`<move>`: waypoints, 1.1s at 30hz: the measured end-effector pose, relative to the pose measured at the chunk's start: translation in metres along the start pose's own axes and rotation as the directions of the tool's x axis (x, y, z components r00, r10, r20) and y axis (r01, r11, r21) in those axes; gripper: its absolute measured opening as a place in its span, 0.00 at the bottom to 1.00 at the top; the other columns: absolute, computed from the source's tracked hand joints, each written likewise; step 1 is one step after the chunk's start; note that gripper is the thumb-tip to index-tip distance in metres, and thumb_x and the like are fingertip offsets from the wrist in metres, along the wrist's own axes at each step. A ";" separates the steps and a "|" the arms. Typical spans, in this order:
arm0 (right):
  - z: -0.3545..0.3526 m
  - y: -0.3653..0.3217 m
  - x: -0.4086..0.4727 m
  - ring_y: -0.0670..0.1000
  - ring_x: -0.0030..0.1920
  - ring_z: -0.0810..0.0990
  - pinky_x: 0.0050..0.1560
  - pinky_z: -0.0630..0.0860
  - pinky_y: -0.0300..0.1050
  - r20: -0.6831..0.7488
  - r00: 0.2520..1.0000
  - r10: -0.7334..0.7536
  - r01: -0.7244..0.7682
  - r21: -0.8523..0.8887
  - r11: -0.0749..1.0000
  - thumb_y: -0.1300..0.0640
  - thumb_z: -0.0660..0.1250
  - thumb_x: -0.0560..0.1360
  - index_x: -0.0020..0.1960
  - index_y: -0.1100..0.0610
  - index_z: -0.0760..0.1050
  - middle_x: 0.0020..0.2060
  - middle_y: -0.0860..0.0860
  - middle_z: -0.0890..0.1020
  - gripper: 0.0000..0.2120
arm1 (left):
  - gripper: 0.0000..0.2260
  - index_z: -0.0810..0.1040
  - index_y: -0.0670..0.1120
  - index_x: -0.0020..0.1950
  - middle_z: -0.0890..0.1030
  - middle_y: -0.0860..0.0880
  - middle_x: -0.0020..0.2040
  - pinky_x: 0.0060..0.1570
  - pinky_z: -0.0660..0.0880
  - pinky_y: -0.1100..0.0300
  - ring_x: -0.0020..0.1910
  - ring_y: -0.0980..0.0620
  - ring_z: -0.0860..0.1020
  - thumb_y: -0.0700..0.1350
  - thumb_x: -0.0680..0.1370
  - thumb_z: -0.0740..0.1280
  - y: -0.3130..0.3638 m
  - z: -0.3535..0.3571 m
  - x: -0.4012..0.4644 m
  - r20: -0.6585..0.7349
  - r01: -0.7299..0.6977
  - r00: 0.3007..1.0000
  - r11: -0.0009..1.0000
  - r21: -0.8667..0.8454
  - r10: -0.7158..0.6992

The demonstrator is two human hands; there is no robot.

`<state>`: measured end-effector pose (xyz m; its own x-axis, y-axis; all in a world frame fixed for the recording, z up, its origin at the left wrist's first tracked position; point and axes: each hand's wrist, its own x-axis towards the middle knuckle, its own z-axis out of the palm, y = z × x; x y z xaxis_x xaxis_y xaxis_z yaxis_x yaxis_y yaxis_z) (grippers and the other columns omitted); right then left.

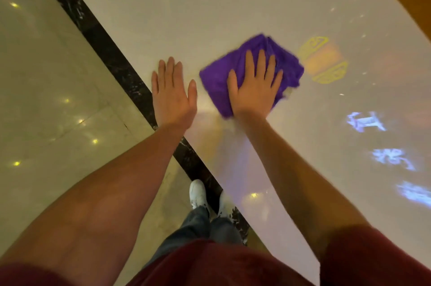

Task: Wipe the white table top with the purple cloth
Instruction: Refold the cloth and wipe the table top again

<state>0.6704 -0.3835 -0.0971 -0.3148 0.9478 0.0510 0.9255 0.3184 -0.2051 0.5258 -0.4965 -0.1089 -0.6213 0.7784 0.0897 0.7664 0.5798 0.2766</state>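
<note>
The cloth (254, 71) is lying bunched and folded on the bench (186, 5), a little in from its near-left edge, and I am pressing it flat under my right hand (255, 92). That hand's fingers (262, 61) are lying spread and straight over the cloth, palm down, pinning it rather than closing round it; nothing is being gripped. The cloth's edges are looking smeared in the view, which I am reading as a stroke in progress, though I cannot tell its direction.

My left hand (173, 96) is resting just beside the cloth, apart from it, right at the bench edge. Its fingers are open and flat, holding nothing; I am judging that it is bracing me as I lean in.

Beyond the cloth, coloured light patches are lying on the glossy top: a yellow one (323, 59) close to the cloth and blue ones (366, 122) further right. The dark strip (112, 52) and pale floor (46, 75) are running along to the left.

As for progress, I am seeing no clear dirt, streaks or wet trail, so I cannot tell what is already wiped. The cloth is covering only a small part; the far stretch and right side are most likely still waiting.
</note>
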 end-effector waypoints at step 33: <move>0.005 -0.044 -0.013 0.62 0.83 0.61 0.82 0.55 0.68 -0.027 0.997 -0.070 0.072 0.056 0.996 0.39 0.56 0.83 0.81 0.53 0.69 0.81 0.56 0.68 0.30 | 0.36 0.73 0.40 0.71 0.73 0.41 0.73 0.70 0.68 0.41 0.72 0.40 0.70 0.64 0.73 0.65 -0.014 -0.026 0.017 0.134 -0.234 0.960 0.968 -0.089 0.245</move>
<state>0.6330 -0.4100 -0.0936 -0.3734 0.9231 0.0919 0.8871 0.3842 -0.2556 0.5004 -0.4971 -0.0866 -0.3872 0.9216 0.0261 0.8731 0.3574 0.3316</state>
